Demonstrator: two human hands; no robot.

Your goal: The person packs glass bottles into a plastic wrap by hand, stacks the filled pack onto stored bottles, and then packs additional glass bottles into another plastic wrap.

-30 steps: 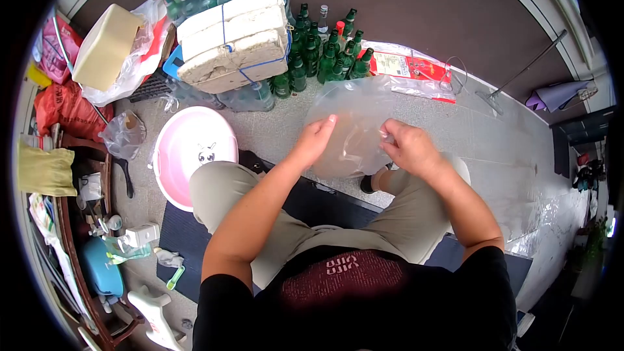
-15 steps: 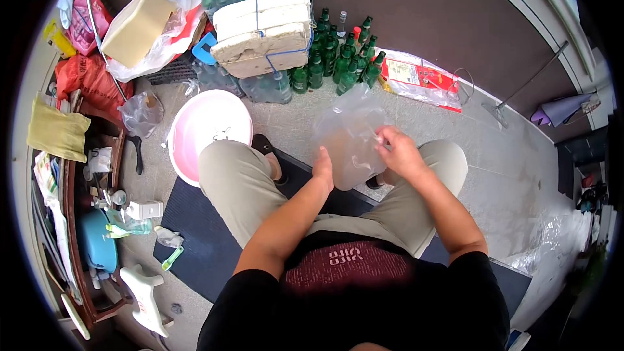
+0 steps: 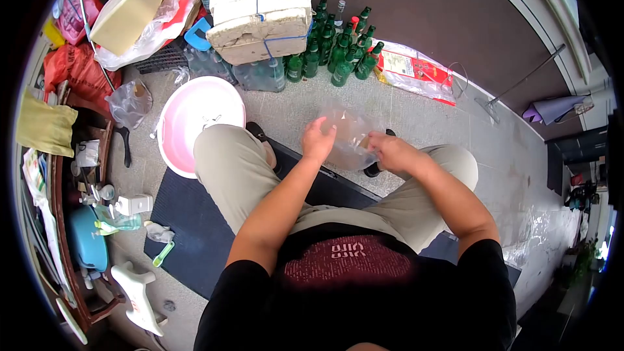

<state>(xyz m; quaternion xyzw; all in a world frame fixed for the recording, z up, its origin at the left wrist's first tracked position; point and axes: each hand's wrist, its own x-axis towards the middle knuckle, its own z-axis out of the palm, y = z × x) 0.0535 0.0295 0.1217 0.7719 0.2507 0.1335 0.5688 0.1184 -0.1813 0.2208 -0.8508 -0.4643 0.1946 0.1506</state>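
Observation:
A translucent plastic bag [image 3: 350, 131] hangs between my hands, above the floor between my knees. My left hand [image 3: 318, 140] touches its left side, with thumb and fingers spread apart. On the right side of the bag, my right hand [image 3: 390, 149] pinches the plastic with its fingers closed. The pink basin [image 3: 188, 117] stands on the floor to the left, beside my left knee. Several green bottles [image 3: 342, 52] stand on the floor beyond the bag.
A foam box [image 3: 260, 19] tied with blue string rests on packed bottles. A red and clear package [image 3: 416, 71] lies along the wall. At the left are a wooden rack [image 3: 60, 221], a white stool [image 3: 136, 299] and a green brush [image 3: 164, 254]. A dark mat [image 3: 195, 221] lies below me.
The bag looks smaller and more gathered between my hands. My left hand has moved up against its side, its fingers more spread. The camera view has shifted.

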